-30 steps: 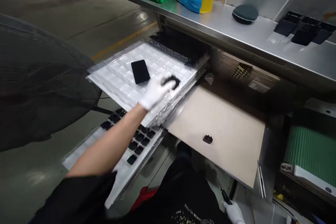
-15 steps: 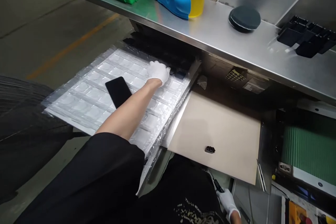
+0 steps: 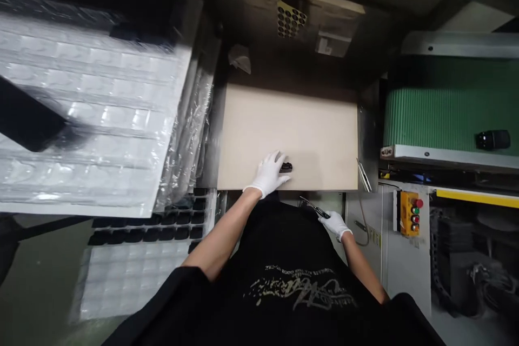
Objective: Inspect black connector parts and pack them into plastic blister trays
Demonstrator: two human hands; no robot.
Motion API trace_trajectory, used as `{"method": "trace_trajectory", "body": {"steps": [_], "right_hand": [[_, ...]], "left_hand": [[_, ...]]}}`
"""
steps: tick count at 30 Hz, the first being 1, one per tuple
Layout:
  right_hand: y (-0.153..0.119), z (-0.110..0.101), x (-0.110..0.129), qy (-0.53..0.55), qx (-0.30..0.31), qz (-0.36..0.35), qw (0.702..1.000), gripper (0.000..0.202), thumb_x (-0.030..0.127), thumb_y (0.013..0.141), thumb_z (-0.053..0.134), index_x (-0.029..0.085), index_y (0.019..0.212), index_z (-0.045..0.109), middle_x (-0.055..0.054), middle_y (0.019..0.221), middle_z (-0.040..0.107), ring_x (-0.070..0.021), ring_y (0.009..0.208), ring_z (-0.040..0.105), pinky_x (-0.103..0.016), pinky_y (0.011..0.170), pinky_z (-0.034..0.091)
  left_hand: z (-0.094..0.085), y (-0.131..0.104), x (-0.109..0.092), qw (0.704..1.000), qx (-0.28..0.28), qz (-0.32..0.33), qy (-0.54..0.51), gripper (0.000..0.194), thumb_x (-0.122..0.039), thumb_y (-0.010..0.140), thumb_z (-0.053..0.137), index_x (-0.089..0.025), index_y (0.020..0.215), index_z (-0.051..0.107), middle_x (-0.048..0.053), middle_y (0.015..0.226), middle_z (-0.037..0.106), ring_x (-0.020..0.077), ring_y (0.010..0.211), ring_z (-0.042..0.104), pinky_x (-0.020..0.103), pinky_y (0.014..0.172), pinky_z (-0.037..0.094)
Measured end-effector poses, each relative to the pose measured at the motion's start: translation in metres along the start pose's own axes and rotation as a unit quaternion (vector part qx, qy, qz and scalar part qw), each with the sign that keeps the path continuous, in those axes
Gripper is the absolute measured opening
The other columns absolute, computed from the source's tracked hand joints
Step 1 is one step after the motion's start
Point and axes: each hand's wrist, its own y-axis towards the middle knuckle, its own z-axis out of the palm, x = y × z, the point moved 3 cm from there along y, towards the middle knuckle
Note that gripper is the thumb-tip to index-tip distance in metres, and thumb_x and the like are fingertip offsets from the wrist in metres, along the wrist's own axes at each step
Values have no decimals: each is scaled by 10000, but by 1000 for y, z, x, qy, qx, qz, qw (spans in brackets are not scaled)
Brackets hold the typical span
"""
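My left hand (image 3: 269,174), in a white glove, is over the front of the beige board (image 3: 292,119). Its fingers are spread beside a small black part (image 3: 286,167) that lies on the board. Whether the fingertips touch the part is not clear. Below the board's front edge, my right hand (image 3: 334,224), also gloved, is closed around the dark handle of a thin tool (image 3: 315,207). The tool's slim metal end points up and left.
Clear plastic trays (image 3: 101,86) are stacked at the left with a black phone-like slab (image 3: 30,113) on top. A knife (image 3: 364,175) lies right of the board. At the right, a green conveyor (image 3: 438,113) carries a black part (image 3: 492,139), above an orange button box (image 3: 410,213).
The view has turned to the right. My left hand has left the plastic trays and come to the small black part on the board. My right hand still holds the tool.
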Motion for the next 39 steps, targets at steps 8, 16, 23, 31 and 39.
{"method": "trace_trajectory", "body": {"steps": [8,16,23,31,39], "right_hand": [[-13,-19,-72,-5,20,-103,994,279,467,855,673,199,814,735,16,717,670,-154,714,588,-235,681,396],[-62,-68,-53,-168,-66,-156,971,430,609,885,641,232,748,795,-98,751,750,-244,763,699,-284,621,347],[-60,-73,-55,-136,96,-212,963,408,554,829,733,157,798,824,-53,658,718,-234,716,697,-270,615,395],[-72,-75,-25,-229,80,-183,953,405,562,849,716,176,857,841,-85,766,772,-251,786,741,-266,625,401],[-85,-57,51,-333,-4,-193,923,456,634,883,663,223,821,850,-157,864,807,-289,819,752,-326,697,447]], "left_hand": [[76,-32,1,962,-171,-111,-183,383,-364,862,731,-143,1175,721,153,1218,761,316,1190,697,461,1118,517],[143,-138,-20,903,-140,-256,-314,516,-365,664,873,-139,1109,744,125,1050,784,280,1012,731,431,1001,573],[140,-193,-16,842,41,-228,-487,730,-596,553,930,-121,1070,733,102,874,727,177,693,662,304,627,550],[129,-189,-10,890,122,-173,-405,587,-397,573,931,-158,1068,727,45,832,715,205,781,691,310,729,547],[99,-173,15,949,30,-174,-260,508,-161,552,875,-243,1031,730,84,847,736,388,989,736,439,928,536]]}}
